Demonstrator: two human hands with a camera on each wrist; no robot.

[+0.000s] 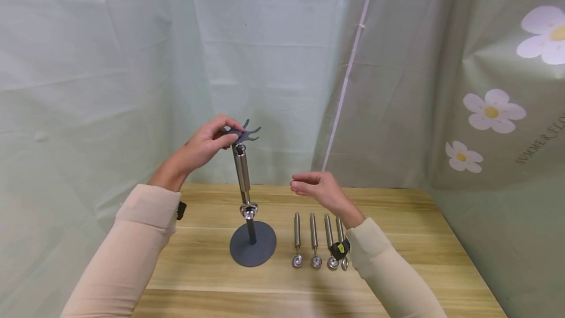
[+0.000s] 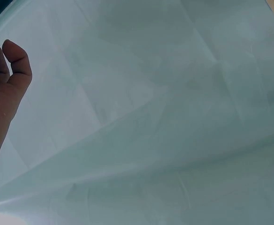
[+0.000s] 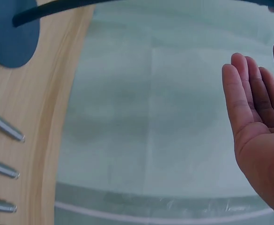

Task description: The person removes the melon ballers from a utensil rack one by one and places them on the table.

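A dark grey stand with a round base point(image 1: 253, 245) and a thin post rises from the wooden table point(image 1: 397, 259). Its slotted star-shaped top point(image 1: 246, 133) is pinched by my left hand point(image 1: 211, 144). One steel utensil point(image 1: 242, 173) hangs from that top, its round head low by the post. My right hand point(image 1: 318, 188) hovers open above the table, fingers straight, holding nothing. Beneath it several steel utensils point(image 1: 314, 239) lie side by side. In the right wrist view the open palm point(image 3: 258, 126) and the stand's base point(image 3: 10, 40) show.
Pale green curtains hang close behind the table, and a flowered cloth point(image 1: 494, 112) closes the right side. The table's back edge runs just behind the stand. The left wrist view shows only curtain and part of my hand point(image 2: 3, 89).
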